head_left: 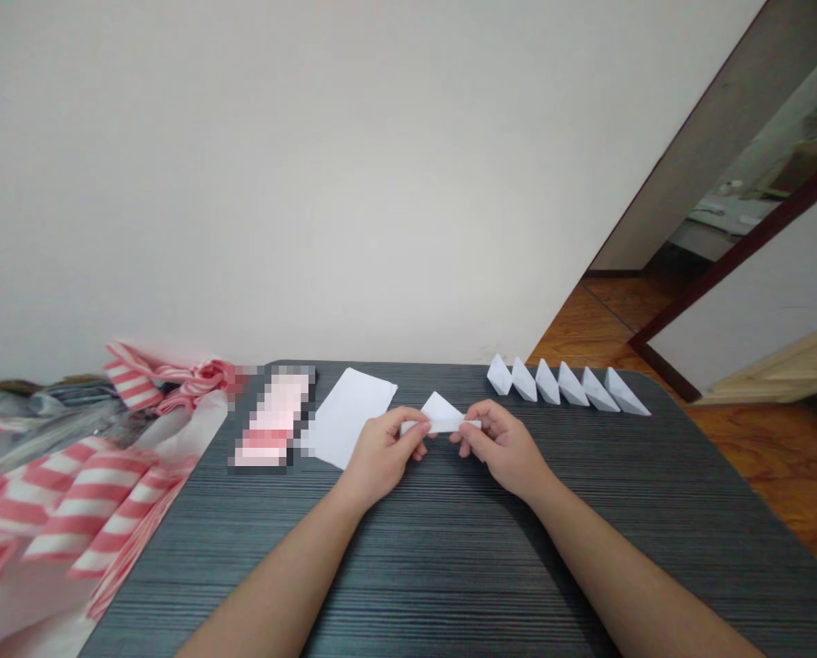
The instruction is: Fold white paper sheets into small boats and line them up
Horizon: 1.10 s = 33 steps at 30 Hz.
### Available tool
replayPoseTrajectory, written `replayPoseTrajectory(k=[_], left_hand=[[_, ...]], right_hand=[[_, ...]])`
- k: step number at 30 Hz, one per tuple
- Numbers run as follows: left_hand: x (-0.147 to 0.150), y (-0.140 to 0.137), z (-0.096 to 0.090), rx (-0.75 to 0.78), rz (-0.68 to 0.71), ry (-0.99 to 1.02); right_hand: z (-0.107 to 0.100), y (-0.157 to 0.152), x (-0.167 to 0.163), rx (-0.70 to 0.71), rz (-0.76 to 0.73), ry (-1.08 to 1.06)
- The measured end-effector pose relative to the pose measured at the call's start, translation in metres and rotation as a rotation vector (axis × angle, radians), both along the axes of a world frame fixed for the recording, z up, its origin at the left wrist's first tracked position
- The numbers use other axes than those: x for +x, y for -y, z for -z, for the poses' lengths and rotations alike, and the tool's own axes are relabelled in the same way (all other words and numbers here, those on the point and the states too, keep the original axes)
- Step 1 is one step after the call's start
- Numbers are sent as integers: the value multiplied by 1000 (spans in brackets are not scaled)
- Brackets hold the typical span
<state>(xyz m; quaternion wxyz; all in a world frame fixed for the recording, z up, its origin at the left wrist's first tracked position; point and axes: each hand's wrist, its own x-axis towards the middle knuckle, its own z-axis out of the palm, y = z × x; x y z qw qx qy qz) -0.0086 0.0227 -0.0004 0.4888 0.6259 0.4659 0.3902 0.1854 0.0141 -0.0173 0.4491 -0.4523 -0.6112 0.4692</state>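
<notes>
Between my two hands is a small piece of folded white paper (442, 409), with a pointed triangle on top and a narrow folded band along its lower edge. My left hand (387, 443) pinches the band's left end between thumb and fingers. At the right end, my right hand (503, 443) pinches the same band. To the left of my left hand lie flat white paper sheets (350, 411). A row of several folded paper boats (547, 382) stands near the table's back right edge, beyond my right hand.
The dark wood-grain table (436, 567) stands against a pale wall (354, 183). A pixelated pink-and-white item (275, 416) lies at its back left. Red-and-white striped cloth (93, 498) is heaped left of the table. Wooden floor (744, 448) and a doorway are at right.
</notes>
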Motion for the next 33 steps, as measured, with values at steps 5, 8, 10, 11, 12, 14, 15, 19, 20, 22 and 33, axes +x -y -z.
replayPoseTrajectory(k=[5, 8, 10, 11, 12, 14, 15, 19, 20, 22, 33], left_hand=[[1, 0, 1, -11, -7, 55], [1, 0, 2, -11, 4, 68], [0, 0, 2, -21, 10, 89], [0, -1, 2, -34, 15, 105], [0, -2, 2, -52, 23, 122], [0, -3, 2, -96, 46, 145], [0, -4, 1, -118, 60, 149], [0, -4, 0, -155, 125, 119], [0, -4, 0, -152, 140, 96], [0, -3, -1, -142, 159, 45], [-2, -3, 2, -95, 184, -5]], right_hand=[[3, 0, -1, -36, -1, -57], [3, 0, -1, -40, 6, -61], [3, 0, -1, -31, 9, -31], [2, 0, -1, -20, 6, -6], [1, 0, 0, -6, 1, 24], [0, 1, 1, 28, -12, 94], [-1, 1, 2, 45, -17, 130], [-3, 2, 3, 89, -45, 245], [-4, 2, 3, 93, -51, 259], [-3, 2, 2, 94, -59, 272], [2, 0, 2, -11, -103, 134]])
